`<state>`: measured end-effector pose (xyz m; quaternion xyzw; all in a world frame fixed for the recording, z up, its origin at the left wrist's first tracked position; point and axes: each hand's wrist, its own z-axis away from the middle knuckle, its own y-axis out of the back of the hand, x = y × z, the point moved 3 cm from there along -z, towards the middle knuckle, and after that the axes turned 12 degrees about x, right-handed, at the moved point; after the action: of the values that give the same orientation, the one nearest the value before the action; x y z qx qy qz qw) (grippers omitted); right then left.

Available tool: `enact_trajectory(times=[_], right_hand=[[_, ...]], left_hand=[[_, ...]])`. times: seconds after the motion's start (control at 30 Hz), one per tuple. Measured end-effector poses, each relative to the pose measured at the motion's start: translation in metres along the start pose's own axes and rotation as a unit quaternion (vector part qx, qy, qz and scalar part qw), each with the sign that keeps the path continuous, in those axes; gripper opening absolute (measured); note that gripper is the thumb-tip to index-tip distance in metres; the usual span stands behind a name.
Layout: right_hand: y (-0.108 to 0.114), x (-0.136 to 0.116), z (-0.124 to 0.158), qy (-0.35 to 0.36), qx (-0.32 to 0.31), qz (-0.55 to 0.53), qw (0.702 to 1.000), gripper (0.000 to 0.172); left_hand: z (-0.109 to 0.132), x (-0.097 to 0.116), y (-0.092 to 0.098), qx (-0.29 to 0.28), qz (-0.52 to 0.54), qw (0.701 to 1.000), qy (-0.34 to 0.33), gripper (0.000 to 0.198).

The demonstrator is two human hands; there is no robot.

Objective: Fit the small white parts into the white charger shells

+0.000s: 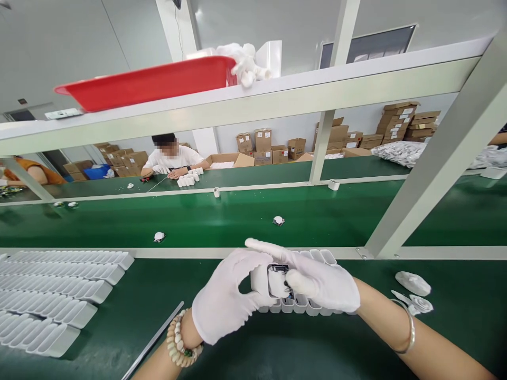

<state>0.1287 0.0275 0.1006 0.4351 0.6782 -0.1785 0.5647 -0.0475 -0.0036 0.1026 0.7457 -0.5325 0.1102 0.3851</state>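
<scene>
My left hand [233, 293], in a white glove, grips a white plastic housing [259, 281] between thumb and fingers. From the right, my right hand [317, 277], also gloved, has its fingers closed on a small white part with a dark board edge [278, 277] at the housing's open end. How far the part sits inside the housing cannot be made out. Both hands are above rows of open white housings [312, 307] on the green table [309, 348], and partly hide them.
Rows of white housings [75, 290] fill the left. A metal strip [152, 340] lies beside my left wrist. Small assemblies [278, 220] sit on the green belt [237, 211]. A slanted post [439, 148] stands right. Overhead, a shelf holds a red tray [154, 82]. Across sits a person [174, 158].
</scene>
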Motion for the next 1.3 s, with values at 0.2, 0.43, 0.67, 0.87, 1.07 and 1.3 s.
enact_trajectory(times=[0.2,0.43,0.67,0.87,1.07,1.3], right_hand=[[0.07,0.079,-0.059,-0.155,0.116,0.22,0.956,0.072],[0.126,0.172,-0.076,-0.267,0.128,0.395,0.87,0.035],[0.154,0.213,-0.069,-0.276,0.075,0.425,0.859,0.034],[0.164,0.223,-0.058,-0.295,0.06,0.426,0.853,0.03],[0.168,0.218,-0.043,-0.31,0.037,0.415,0.855,0.027],[0.183,0.204,-0.028,-0.3,0.042,0.389,0.87,0.028]], left_hand=[[-0.002,-0.009,0.0,0.018,-0.017,0.998,0.052,0.053],[0.035,-0.042,0.022,-0.003,-0.133,0.972,0.194,0.044],[0.11,-0.092,0.045,0.038,-0.222,0.925,0.305,0.018],[0.113,-0.087,0.045,0.079,-0.285,0.932,0.21,0.022],[0.096,-0.043,-0.003,-0.022,-0.232,0.958,0.166,0.051],[0.096,-0.04,-0.043,-0.048,-0.14,0.961,0.235,0.032]])
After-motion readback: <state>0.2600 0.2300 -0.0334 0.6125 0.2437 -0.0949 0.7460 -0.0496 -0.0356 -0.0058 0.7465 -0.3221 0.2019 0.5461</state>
